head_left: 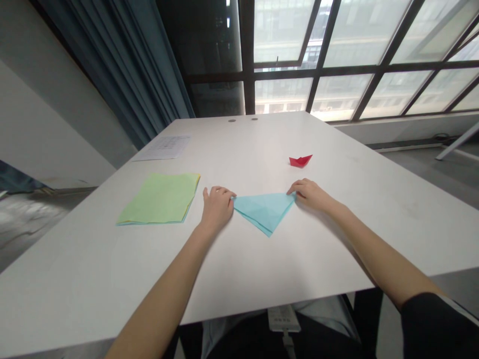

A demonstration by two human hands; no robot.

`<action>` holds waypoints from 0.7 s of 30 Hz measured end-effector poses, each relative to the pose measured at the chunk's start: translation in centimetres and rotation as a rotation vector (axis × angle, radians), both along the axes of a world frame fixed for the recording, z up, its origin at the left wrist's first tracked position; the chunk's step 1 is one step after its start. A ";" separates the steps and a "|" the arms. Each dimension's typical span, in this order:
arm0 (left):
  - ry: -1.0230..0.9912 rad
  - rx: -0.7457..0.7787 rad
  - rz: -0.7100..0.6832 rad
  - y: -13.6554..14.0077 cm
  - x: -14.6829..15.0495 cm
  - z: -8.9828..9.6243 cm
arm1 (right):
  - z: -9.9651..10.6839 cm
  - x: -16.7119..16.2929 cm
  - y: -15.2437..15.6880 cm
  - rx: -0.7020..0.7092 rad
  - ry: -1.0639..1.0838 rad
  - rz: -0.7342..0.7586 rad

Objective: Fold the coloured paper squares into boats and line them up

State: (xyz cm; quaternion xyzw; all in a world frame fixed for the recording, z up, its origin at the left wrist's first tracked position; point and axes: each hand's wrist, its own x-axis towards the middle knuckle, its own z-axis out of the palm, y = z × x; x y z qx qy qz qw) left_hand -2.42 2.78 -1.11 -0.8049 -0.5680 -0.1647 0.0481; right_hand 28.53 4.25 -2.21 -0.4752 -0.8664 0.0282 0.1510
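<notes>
A light blue sheet of paper (265, 209), folded into a triangle, lies on the white table with one point toward me. Its long edge runs along the far side, and layered edges show at the lower left. My left hand (219, 207) pinches the left corner between thumb and fingers. At the opposite corner, my right hand (307, 193) is closed on the paper in the same way. Just beyond my right hand sits a small red folded paper boat (300, 161). To the left of my left hand is a stack of coloured paper (160, 198), light green on top.
A printed white sheet (163, 148) lies at the table's far left. The white table (239, 264) has its near edge close to my lap, where a white device with a cable (283, 318) rests. Blue curtains (119, 65) and windows stand behind.
</notes>
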 end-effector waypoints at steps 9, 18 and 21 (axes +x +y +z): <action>0.113 -0.232 -0.242 -2.8 3.9 -1.3 | 0.8 -5.2 -3.0 -0.066 0.039 0.164; 0.147 -0.287 -0.235 -2.8 3.6 -1.7 | 0.0 -5.3 -3.3 -0.141 0.022 0.232; 0.141 -0.291 -0.241 -2.9 3.6 -1.5 | 0.1 -5.5 -3.6 -0.134 0.029 0.221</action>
